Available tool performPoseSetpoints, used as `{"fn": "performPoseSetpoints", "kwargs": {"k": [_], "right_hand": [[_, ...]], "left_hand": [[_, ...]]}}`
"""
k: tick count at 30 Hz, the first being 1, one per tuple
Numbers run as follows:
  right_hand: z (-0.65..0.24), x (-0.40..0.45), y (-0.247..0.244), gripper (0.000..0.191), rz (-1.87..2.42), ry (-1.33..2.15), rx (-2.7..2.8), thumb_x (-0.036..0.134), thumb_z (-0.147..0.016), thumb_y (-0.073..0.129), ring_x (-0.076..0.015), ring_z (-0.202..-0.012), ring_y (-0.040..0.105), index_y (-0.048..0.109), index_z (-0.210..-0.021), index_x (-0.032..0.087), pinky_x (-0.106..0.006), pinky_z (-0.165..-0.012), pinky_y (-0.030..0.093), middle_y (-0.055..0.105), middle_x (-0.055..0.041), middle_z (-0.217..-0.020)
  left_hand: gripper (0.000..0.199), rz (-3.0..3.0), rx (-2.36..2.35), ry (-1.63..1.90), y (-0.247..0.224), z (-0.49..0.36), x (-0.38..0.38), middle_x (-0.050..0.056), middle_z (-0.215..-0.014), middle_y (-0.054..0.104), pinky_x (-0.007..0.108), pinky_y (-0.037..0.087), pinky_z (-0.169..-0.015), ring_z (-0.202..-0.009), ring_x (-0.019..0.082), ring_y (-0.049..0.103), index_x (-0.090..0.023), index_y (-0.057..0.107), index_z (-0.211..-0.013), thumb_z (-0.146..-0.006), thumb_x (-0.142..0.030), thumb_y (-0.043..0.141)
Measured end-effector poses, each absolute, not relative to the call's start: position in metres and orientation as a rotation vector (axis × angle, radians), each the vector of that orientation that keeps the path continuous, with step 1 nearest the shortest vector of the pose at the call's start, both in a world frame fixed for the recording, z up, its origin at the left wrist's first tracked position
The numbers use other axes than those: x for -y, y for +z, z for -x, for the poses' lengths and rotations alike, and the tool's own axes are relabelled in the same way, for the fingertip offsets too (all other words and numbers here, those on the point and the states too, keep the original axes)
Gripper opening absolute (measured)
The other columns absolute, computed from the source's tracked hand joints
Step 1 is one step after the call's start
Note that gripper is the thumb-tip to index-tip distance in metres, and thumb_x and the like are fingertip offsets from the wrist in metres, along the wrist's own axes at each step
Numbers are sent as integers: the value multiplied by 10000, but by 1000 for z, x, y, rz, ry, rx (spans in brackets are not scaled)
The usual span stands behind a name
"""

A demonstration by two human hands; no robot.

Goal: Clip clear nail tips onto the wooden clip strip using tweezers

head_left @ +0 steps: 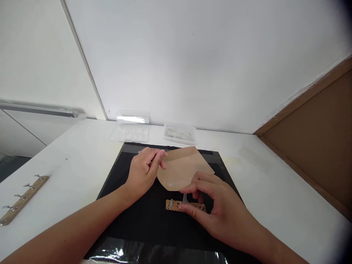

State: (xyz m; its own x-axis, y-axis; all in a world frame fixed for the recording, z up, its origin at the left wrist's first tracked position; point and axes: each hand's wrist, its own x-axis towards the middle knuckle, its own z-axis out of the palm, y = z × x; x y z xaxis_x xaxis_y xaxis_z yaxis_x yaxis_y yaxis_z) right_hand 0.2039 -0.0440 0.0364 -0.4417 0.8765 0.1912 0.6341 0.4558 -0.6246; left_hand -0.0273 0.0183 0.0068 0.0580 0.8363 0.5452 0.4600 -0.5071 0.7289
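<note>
My right hand (220,198) pinches a small clear nail tip (185,198) between thumb and forefinger. The nail tip stands upright over a short wooden strip (168,206) with metal studs, and my fingers cover much of that strip. Near its left end another clear nail tip (171,203) sits on the strip. My left hand (144,167) is closed, thumb against forefinger, beside the left edge of a brown paper sheet (184,167). Whether anything small is between those fingers I cannot make out. Paper and strip both lie on a black mat (137,220).
At the back stand an open clear plastic case (130,134) and a translucent box (180,134) with clear pieces inside. A longer wooden strip (23,200) with several metal stands lies at the left on the white table (74,165). A brown-framed panel (310,135) rises at right.
</note>
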Motion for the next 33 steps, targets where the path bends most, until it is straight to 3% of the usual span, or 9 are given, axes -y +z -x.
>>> {"fn": "performPoseSetpoints", "kwargs": {"k": [7,13,20,33], "right_hand": [[-197,50,29,161,1294,595,2375,375,-842,835,-178,-753,597,735,-919,275,-376,-754,438,647,5,-848],[-196,49,22,149,1299,511,2403,344,-838,834,-180,-778,597,740,-929,273,-385,-779,412,646,8,-860],[-196,47,19,151,1318,475,2406,354,-851,821,-184,-782,598,750,-955,273,-395,-797,411,639,3,-865],[-195,48,18,162,1347,465,2400,363,-831,842,-203,-818,585,743,-921,272,-402,-796,419,609,-14,-886]], "left_hand": [[370,-2127,-1167,1508,9,27,-13,1,-742,724,300,517,-826,-845,161,664,-203,700,-791,-1082,-248,474],[312,-2032,-1189,1493,6,29,-11,6,-717,682,325,521,-800,-806,178,656,-195,718,-1082,-1095,-280,418],[294,-1863,-1128,1486,-1,29,-10,-6,-736,655,252,493,-616,-659,130,615,-192,623,-1294,-1087,-306,450],[270,-1854,-1085,1489,2,26,-10,-27,-726,600,238,491,-609,-654,112,607,-181,572,-1303,-1060,-228,462]]}}
